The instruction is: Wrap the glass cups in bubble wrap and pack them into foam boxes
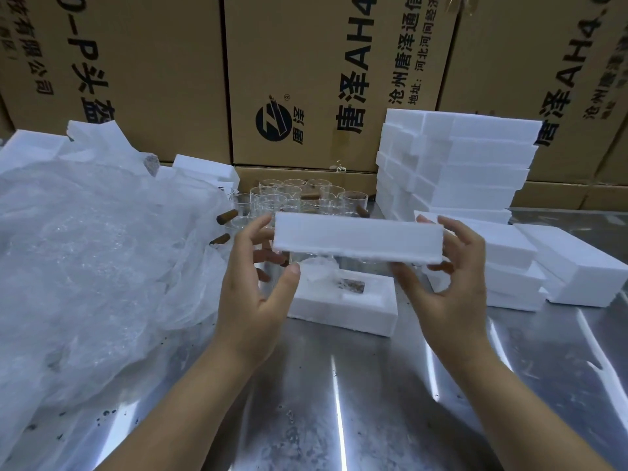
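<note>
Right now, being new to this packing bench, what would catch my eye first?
Centre frame, the left hand and right hand hold a white foam lid by its ends above an open foam box on the steel table. Clear glass cups cluster behind it, a bubble wrap heap fills the left, and stacked foam boxes rise at right.

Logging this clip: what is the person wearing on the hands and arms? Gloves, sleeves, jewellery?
Nothing shows. The left hand and right hand are bare, without gloves, rings or tape. The left forearm and right forearm are uncovered down to the frame's bottom edge: no sleeve, watch or bracelet in view.
</note>
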